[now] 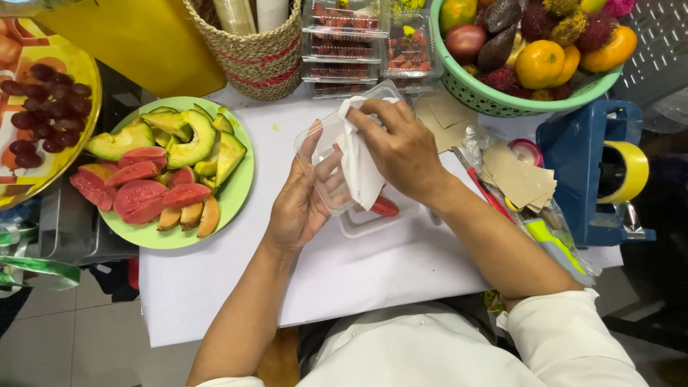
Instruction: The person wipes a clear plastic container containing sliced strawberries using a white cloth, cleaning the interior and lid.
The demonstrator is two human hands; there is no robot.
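Right now the left hand (299, 204) cradles a clear plastic container (331, 147) from below, fingers curled around its near wall and grasping it — the box tilts with its long axis running up and away from those fingers toward the stacked fruit boxes (344, 43). Just above, the right hand (401, 147) pinches a white cloth (360, 168) against the container's inside, fingers clenched on the fabric. Beneath both hands lies another clear tray (373, 221) holding a red fruit slice (385, 207).
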